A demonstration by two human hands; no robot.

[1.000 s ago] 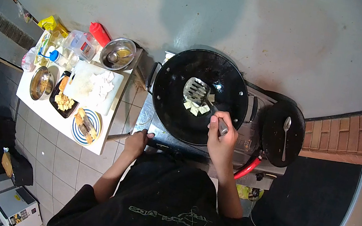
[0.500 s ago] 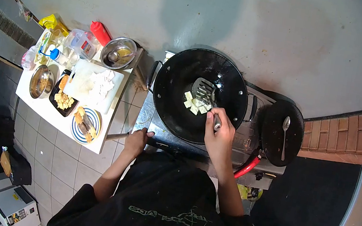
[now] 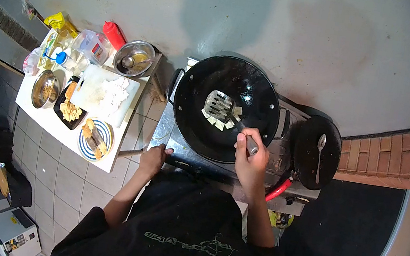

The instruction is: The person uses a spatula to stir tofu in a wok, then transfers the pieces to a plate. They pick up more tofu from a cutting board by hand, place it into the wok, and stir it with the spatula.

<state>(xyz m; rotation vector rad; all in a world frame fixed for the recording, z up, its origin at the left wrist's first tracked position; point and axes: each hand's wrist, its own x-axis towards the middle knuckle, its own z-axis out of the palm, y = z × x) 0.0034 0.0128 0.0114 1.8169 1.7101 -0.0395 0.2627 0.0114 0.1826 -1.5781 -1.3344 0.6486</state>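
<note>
A big black wok (image 3: 193, 115) sits on a steel stove (image 3: 171, 133). Pale cubes of food (image 3: 215, 121) lie near its middle. My right hand (image 3: 249, 160) is closed on the handle of a slotted metal spatula (image 3: 219, 106), whose blade rests over the cubes. My left hand (image 3: 153, 157) grips the wok's long handle (image 3: 131, 151) at the stove's front edge, left of my body.
A white table (image 3: 108, 158) at left carries a cutting board (image 3: 92, 93) with white pieces, a striped plate (image 3: 93, 141), a black tray (image 3: 68, 108), steel bowls (image 3: 134, 58), a red bottle (image 3: 113, 35). A black lid with a spoon (image 3: 318, 152) sits right of the wok.
The spatula blade swept right and then back left over the cubes, pushing them around in the wok. My left hand stayed on the handle.
</note>
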